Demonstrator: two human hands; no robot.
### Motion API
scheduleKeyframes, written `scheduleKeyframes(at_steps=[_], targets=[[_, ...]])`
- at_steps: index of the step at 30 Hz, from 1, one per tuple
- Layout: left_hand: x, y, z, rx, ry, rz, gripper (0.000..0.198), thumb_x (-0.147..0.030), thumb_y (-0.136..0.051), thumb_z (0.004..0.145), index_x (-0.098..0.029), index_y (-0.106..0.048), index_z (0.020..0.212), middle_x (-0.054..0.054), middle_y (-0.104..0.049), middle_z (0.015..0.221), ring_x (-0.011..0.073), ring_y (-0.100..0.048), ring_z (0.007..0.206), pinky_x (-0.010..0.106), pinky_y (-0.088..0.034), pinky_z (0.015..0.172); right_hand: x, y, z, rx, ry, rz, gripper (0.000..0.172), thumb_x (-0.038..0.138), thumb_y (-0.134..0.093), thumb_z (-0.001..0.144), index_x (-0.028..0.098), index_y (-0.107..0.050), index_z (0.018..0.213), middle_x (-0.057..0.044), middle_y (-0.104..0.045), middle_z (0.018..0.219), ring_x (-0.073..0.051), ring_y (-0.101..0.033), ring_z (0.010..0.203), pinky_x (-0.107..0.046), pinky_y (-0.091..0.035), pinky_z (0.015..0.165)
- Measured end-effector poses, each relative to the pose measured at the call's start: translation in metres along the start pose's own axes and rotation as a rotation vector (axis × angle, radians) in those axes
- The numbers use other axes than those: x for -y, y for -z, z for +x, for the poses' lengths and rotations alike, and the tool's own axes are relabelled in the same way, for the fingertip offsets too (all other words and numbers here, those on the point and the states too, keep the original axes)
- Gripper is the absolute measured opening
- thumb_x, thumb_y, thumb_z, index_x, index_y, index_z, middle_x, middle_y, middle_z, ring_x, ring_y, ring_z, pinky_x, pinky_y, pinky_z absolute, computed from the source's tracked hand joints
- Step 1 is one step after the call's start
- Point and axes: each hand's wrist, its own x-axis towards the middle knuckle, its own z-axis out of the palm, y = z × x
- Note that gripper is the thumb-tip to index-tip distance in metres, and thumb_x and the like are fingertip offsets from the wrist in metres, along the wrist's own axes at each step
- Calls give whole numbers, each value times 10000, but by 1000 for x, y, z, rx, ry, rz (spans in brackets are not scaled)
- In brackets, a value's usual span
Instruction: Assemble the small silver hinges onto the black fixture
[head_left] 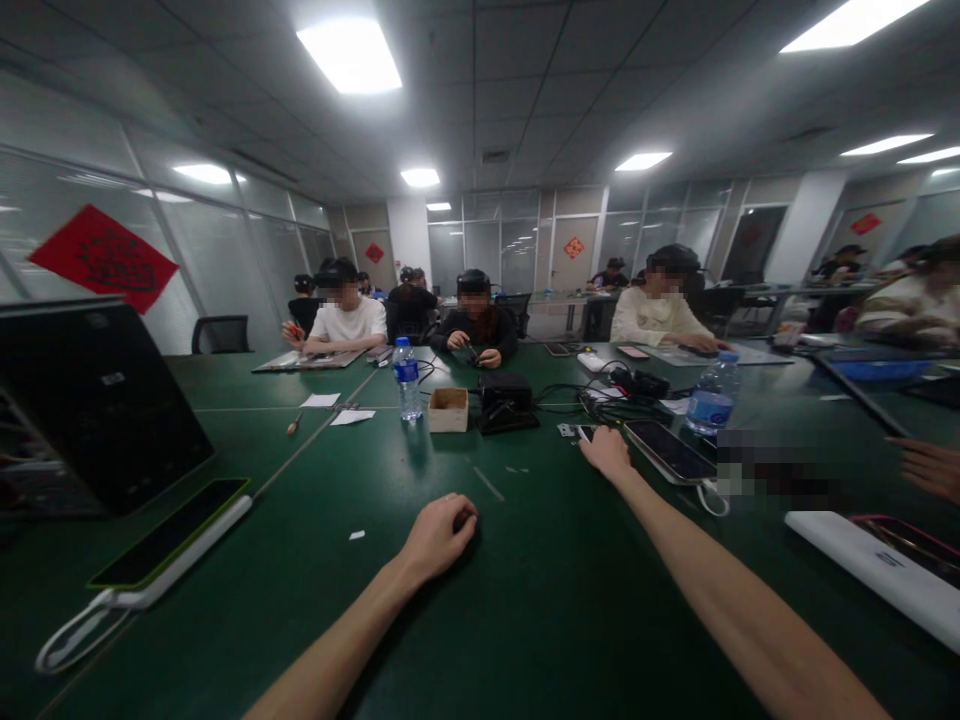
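Note:
My left hand rests on the green table with its fingers curled under. A dark hollow shows between thumb and fingers, and what they hold, if anything, is hidden. Farther forward, my right hand reaches out with fingers bent down onto a small white-and-dark item, its kind too small to make out. Left of those fingertips lies a small metal plate with holes. Just right of the right hand is a phone lying on a white power bank with a cable.
A small cardboard box, a black device and a water bottle stand ahead. Another bottle and tangled black cables are front right. A computer case and phone sit left. Other people sit opposite; a co-worker's hand is at right.

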Motion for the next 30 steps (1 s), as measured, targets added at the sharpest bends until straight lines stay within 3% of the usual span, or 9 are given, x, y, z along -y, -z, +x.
scheduleKeyframes(at_steps=[8,22,30], targets=[[3,-1,0,-13,-6,-9,163,-236,-478,844,-171,-627,860,27,-622,787,158,-570,685,261,-425,641,7,2,-1,20,-30,42,512,371,-554,809,70,-489,1218,-235,-501,1201,-322,-552,1075,-394,-478,851],[-2,1,0,20,14,33,156,-227,-482,841,-172,-627,863,32,-628,798,169,-581,720,264,-438,664,0,3,-6,-55,-36,22,425,375,-584,783,79,-554,1085,-213,-566,1101,-303,-593,1003,-363,-487,797],[0,2,0,47,22,3,178,-258,-471,857,-170,-625,879,36,-635,833,168,-585,737,265,-446,666,1,5,-12,-167,130,-59,375,283,-579,783,100,-486,1096,-176,-509,1131,-290,-546,1011,-343,-463,805]])
